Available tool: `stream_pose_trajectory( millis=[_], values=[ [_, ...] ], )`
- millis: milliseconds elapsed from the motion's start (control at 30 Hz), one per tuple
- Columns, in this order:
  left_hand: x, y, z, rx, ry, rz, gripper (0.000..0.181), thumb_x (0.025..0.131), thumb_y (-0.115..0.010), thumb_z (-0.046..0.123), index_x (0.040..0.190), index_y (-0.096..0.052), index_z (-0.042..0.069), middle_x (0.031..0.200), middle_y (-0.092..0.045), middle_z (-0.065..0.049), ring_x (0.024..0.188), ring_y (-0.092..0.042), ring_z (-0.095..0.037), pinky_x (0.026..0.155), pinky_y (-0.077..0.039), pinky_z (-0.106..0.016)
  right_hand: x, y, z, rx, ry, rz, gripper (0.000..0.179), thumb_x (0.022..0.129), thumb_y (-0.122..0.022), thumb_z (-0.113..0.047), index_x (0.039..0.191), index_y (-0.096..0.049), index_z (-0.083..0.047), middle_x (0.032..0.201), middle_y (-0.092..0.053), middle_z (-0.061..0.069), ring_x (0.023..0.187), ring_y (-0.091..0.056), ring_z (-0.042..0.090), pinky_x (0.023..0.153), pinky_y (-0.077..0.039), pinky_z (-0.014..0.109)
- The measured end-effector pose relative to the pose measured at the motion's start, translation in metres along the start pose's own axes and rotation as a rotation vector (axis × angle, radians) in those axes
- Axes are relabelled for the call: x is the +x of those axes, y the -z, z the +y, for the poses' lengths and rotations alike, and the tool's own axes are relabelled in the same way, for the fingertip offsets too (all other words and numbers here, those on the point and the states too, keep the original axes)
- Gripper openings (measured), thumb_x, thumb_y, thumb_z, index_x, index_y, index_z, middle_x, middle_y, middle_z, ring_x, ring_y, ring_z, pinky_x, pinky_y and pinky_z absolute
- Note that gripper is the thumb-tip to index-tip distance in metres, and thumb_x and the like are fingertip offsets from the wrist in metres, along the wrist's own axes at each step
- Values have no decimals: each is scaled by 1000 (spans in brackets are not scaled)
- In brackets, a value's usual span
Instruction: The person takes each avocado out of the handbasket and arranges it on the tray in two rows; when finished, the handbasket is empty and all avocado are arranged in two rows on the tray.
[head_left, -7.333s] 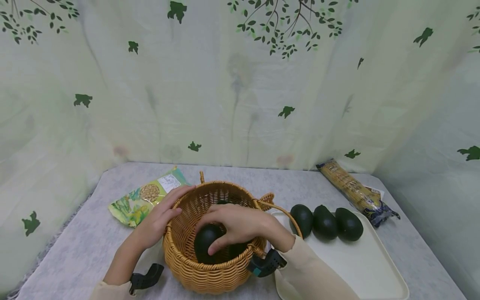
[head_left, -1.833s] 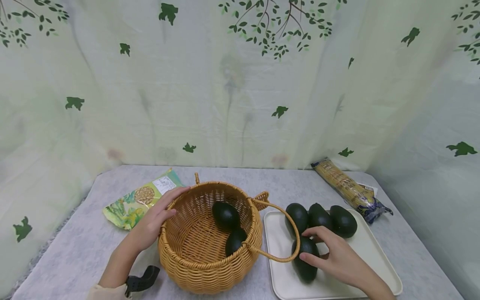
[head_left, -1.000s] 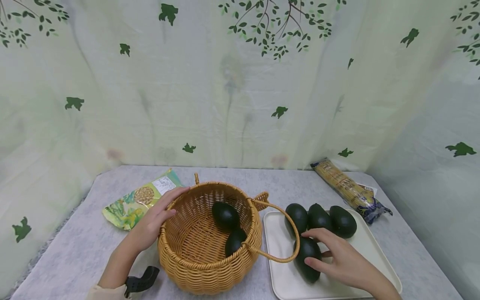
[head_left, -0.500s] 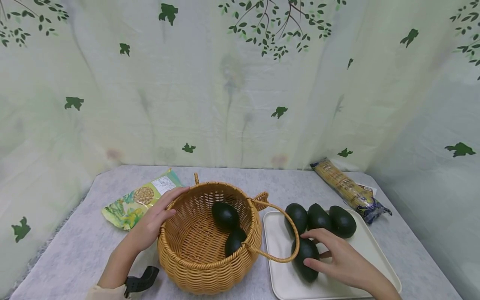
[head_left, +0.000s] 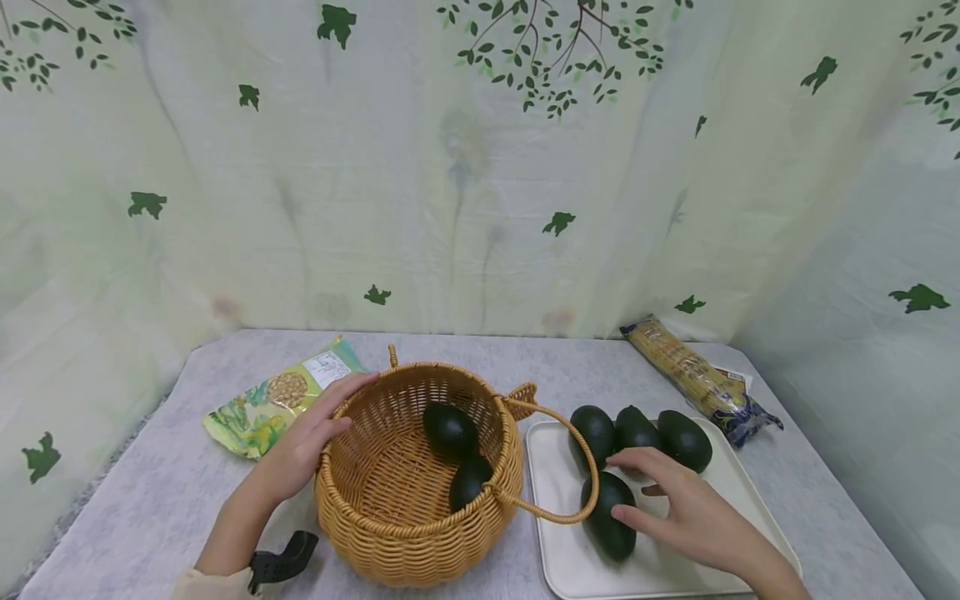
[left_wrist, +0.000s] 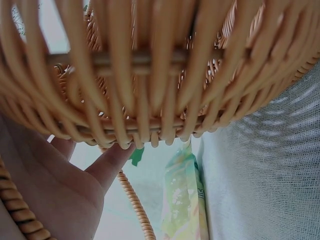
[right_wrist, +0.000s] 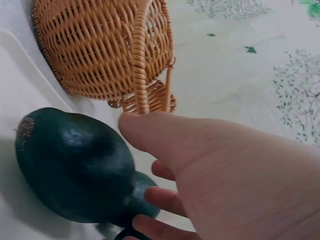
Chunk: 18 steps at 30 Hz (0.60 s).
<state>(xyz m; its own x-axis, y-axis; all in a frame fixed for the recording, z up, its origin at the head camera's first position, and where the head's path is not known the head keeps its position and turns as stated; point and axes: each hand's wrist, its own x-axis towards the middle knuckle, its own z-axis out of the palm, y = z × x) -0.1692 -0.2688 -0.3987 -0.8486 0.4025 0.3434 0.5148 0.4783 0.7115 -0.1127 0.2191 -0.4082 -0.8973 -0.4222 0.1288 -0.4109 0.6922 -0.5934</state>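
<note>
Two avocados (head_left: 451,432) lie in the basket (head_left: 416,554) touched by spread left fingers (head_left: 352,386), while four (head_left: 637,429) remain on the tray (head_left: 652,577), one (head_left: 610,529) just beside the parted right fingers (head_left: 637,457)

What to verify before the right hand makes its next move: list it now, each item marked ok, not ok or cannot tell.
1. Front fruit resting on the tray: ok.
2. Right hand free of it: cannot tell; fingers are not wrapped around it, but contact is unclear.
3. Basket steadied: ok; left hand rests against it.
4. Basket mouth uncovered: ok; two fruits show inside.
5. Handle clear of the basket-tray gap: not ok; it spans it in the head view.
</note>
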Motion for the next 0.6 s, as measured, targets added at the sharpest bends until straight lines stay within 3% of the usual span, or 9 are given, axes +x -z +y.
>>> stream_pose_trajectory(
  millis=[167, 400, 600],
  values=[
    [0, 0, 0, -9, 3, -4, 53, 110, -34, 9, 161, -36, 23, 163, -35, -14, 149, -29, -12, 107, -29, -75, 3, 6, -3, -12, 27, 52, 48, 95, -73, -43, 133, -63, -16, 131, -65, -3, 114, -67, 22, 84, -60, 31],
    [0, 0, 0, -13, 6, -6, 52, 111, -34, 11, 161, -36, 22, 163, -35, -15, 149, -30, -21, 107, -30, -75, 6, 9, -7, -24, 37, 45, 49, 96, -73, -42, 134, -63, -14, 131, -65, -1, 113, -67, 19, 86, -59, 29],
    [-1, 0, 1, -15, -1, -4, 52, 111, -34, 11, 161, -36, 21, 163, -35, -16, 150, -29, -18, 107, -29, -75, 12, 15, -13, -49, 87, 106, 45, 96, -75, -32, 135, -64, -14, 129, -67, 0, 111, -68, 19, 85, -60, 32]
  ],
)
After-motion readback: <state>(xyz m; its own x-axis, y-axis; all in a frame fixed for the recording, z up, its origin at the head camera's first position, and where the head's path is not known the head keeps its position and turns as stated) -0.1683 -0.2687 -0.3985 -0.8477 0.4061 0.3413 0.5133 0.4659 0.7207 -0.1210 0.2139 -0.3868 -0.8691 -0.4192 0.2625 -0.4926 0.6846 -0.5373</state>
